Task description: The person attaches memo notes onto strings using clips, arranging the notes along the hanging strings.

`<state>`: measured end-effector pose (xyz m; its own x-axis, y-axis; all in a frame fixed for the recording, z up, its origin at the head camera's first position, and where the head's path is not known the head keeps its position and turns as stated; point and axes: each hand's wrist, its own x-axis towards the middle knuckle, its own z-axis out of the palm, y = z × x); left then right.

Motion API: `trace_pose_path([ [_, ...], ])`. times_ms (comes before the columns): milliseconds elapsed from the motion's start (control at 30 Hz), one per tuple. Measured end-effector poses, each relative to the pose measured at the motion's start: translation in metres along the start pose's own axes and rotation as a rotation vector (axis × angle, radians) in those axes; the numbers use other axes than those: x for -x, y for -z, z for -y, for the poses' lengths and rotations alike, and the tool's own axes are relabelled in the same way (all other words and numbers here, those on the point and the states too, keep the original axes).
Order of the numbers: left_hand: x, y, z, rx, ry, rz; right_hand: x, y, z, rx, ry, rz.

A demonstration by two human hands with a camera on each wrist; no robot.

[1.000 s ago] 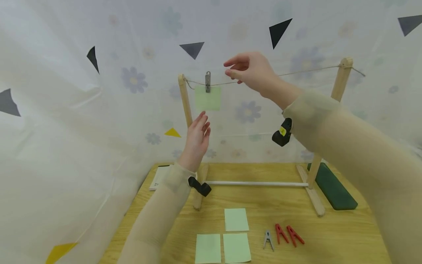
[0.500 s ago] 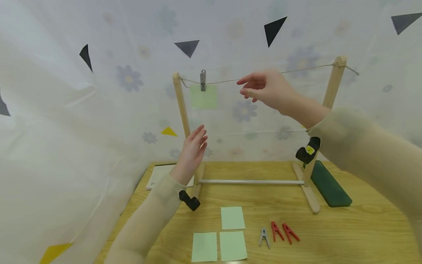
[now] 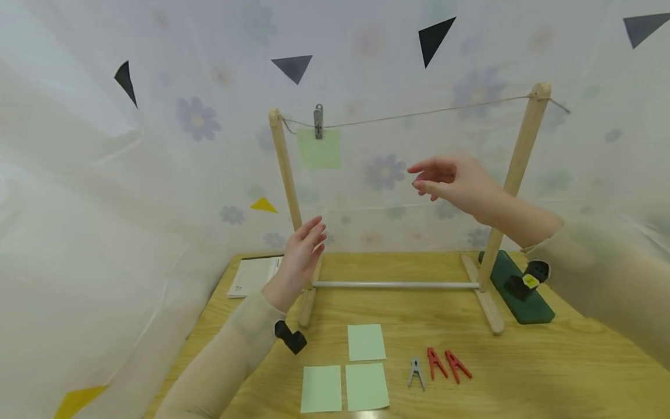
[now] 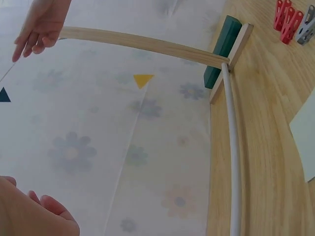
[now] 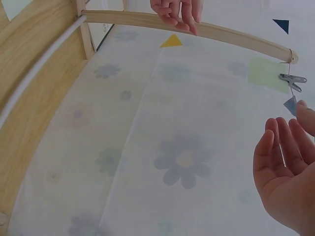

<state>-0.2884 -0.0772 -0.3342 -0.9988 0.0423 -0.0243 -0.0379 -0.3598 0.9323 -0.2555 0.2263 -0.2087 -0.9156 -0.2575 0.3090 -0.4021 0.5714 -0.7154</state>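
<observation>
A pale green paper square [image 3: 319,152] hangs near the left end of a thin string [image 3: 419,114], held by a grey clothespin [image 3: 318,122]. Below it, in front of the left wooden post [image 3: 285,166], my left hand [image 3: 298,256] is raised with relaxed fingers and holds nothing. My right hand [image 3: 458,183] hovers below the string towards the right post [image 3: 518,157], fingers loosely bent, with nothing between them. On the table lie three pale green paper squares [image 3: 366,342], a grey clothespin [image 3: 416,372] and two red clothespins [image 3: 437,363].
A white bar [image 3: 398,285] joins the feet of the wooden frame. Behind the right foot lies a dark green box [image 3: 534,305]. A white booklet [image 3: 251,276] sits at the back left of the wooden table [image 3: 419,317]. A flowered curtain hangs behind.
My right hand has come away from the string, down and to the right. My left hand has lowered a little, away from the hanging paper. The paper and its clothespin stay on the string.
</observation>
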Motion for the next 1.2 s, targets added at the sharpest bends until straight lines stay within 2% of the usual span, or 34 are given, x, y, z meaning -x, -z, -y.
trace_pose_path([
  [267,0.011,0.011,0.023,-0.059,0.025,-0.001,0.027,-0.007,-0.033,-0.002,-0.019,0.065],
  [467,0.021,0.020,0.038,-0.153,0.031,0.026,0.045,-0.016,-0.054,0.023,-0.047,0.096],
  [633,0.027,0.030,0.047,-0.206,0.039,0.051,0.058,-0.022,-0.067,-0.017,-0.048,0.115],
  [900,0.039,0.041,0.066,-0.230,0.060,0.029,0.078,-0.039,-0.089,-0.065,-0.095,0.163],
  [1200,0.055,0.051,0.083,-0.261,0.080,0.056,0.102,-0.057,-0.111,-0.115,-0.125,0.193],
])
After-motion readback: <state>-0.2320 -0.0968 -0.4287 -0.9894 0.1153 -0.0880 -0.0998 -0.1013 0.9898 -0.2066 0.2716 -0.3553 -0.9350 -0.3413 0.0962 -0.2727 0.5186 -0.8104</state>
